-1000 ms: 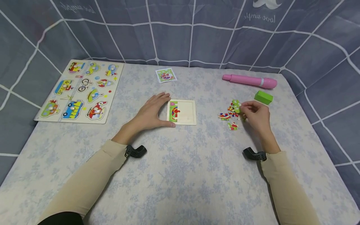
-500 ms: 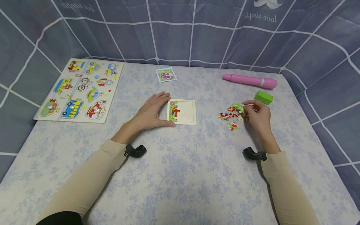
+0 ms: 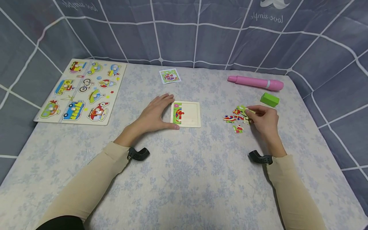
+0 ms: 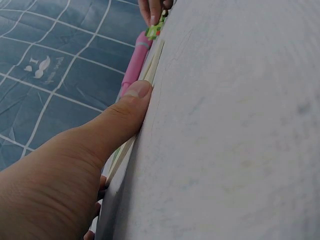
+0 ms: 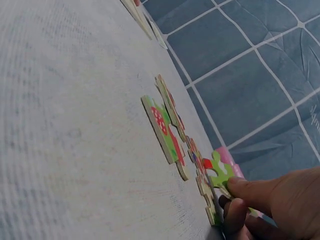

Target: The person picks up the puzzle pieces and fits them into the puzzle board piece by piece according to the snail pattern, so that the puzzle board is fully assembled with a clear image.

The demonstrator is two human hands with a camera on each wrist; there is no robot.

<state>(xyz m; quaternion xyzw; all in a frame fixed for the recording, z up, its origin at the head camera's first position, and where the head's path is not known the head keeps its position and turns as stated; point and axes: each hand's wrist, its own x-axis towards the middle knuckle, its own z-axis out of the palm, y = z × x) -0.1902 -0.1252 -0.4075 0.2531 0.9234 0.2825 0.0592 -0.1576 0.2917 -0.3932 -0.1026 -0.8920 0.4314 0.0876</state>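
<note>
Right hand (image 3: pixel 263 119) of ours is up at the puzzle: thumb and finger pinch a green piece (image 5: pixel 220 170), tilted, at the right of the pile (image 3: pixel 230 118). Whether that piece touches the ones beneath, we can't tell. On the near side of the pile lies a loose piece (image 3: pixel 238 129), red and green, flat on the cloth (image 3: pixel 184 172).

Across we go to our left hand (image 3: pixel 153 115), spread wide, holding the tray (image 3: pixel 192 114) at its left end, thumb along the near edge, fingers at the far corner. A picture strip (image 3: pixel 177 115) fills the tray's left part, and pale wood shows beside it.

Just beyond our right hand sits a green block (image 3: pixel 269 99), then a pink tube (image 3: pixel 255 83) on its side. Past the tray we've got a card (image 3: pixel 170 76), lying flat. Far left, we see the big board (image 3: pixel 110 99) of vehicle shapes, and behind it all hangs a grid curtain (image 3: pixel 175 35).
</note>
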